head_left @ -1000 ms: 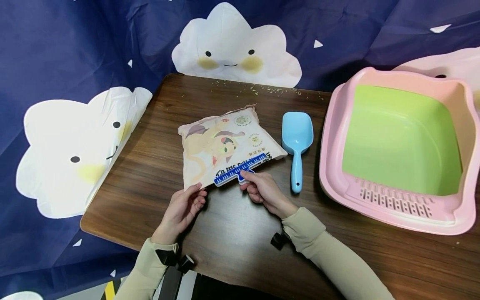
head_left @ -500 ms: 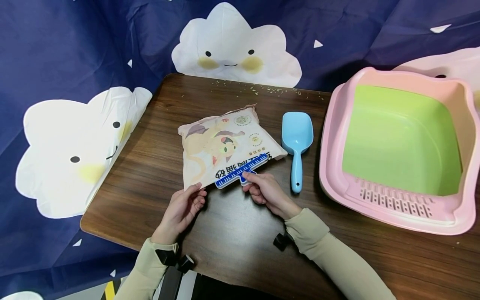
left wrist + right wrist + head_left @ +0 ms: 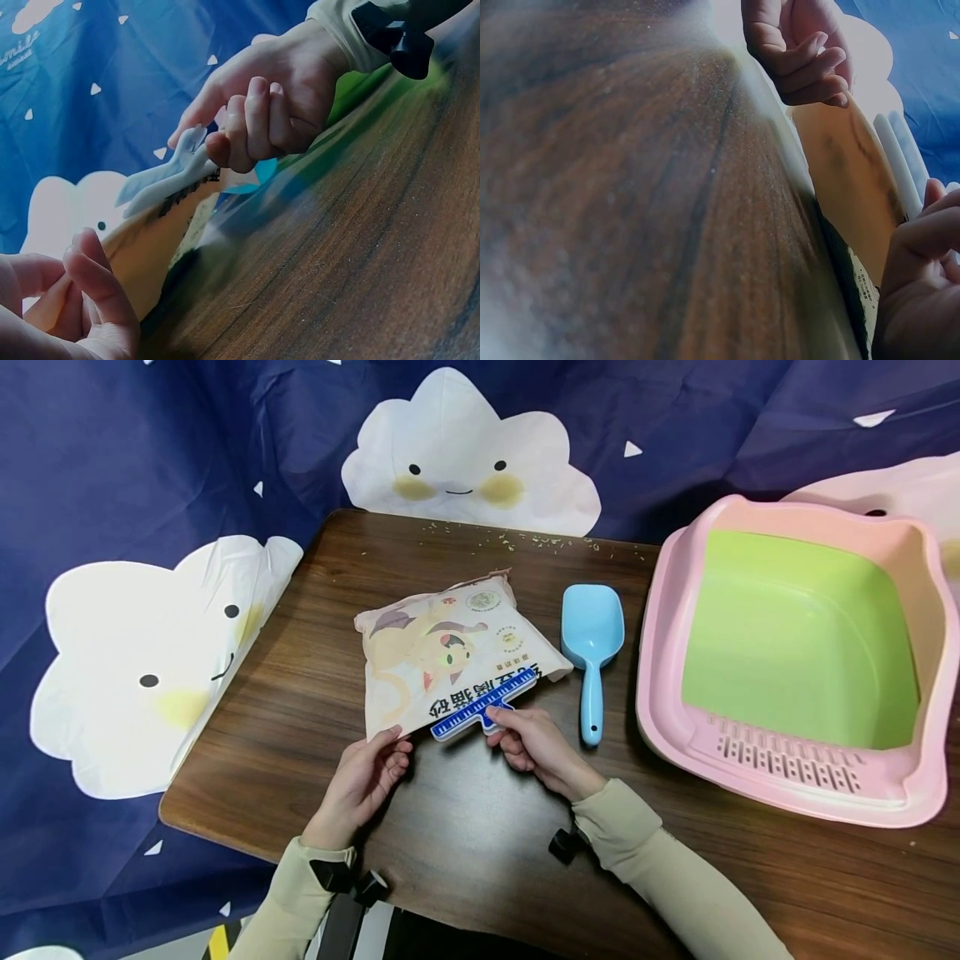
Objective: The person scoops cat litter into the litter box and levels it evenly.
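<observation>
Aslant, blue clip (image 3: 471, 710), right end farther

Brown wood-grain table (image 3: 292, 718) before a navy cloth backdrop (image 3: 187, 427)
Smiling white clouds (image 3: 465, 447) behind and left of the table — pale floor (image 3: 168, 947) past its near-left edge — and light gleaming on its top.

The worktop (image 3: 465, 818) is dark brown, wood-grained, with rounded corners on its left side. On it lies a pale, cat-printed cat litter bag (image 3: 442, 643), its near edge raised. Just right of that rests a light-blue litter scoop (image 3: 592, 622), handle nearward, then a pink-and-green litter tray (image 3: 660, 710). Small pale bits (image 3: 551, 540) lie scattered along the far edge.
</observation>
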The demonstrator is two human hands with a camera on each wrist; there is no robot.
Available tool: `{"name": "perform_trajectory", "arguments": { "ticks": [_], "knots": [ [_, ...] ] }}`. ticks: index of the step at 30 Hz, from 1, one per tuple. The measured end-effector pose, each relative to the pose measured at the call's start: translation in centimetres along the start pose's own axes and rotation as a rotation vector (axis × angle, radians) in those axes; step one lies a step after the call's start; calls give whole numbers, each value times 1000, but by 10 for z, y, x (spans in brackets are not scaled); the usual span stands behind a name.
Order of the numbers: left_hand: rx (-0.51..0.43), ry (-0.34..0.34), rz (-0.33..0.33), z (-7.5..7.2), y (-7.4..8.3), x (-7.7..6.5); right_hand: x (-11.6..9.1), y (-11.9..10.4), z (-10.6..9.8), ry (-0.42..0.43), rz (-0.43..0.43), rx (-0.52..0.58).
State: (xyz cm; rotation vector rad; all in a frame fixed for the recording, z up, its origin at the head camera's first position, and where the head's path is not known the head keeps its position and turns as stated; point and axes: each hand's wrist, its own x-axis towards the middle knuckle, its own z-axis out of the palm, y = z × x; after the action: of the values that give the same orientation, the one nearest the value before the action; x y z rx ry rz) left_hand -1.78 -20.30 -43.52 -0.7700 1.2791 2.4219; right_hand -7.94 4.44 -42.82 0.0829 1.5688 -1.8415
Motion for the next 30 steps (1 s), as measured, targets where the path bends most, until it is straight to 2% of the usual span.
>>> {"name": "perform_trajectory", "arguments": {
  "ticks": [30],
  "knots": [
    [4,-3,2,0,1,1,-6,0,-2,-8,-2,27]
  ]
}}
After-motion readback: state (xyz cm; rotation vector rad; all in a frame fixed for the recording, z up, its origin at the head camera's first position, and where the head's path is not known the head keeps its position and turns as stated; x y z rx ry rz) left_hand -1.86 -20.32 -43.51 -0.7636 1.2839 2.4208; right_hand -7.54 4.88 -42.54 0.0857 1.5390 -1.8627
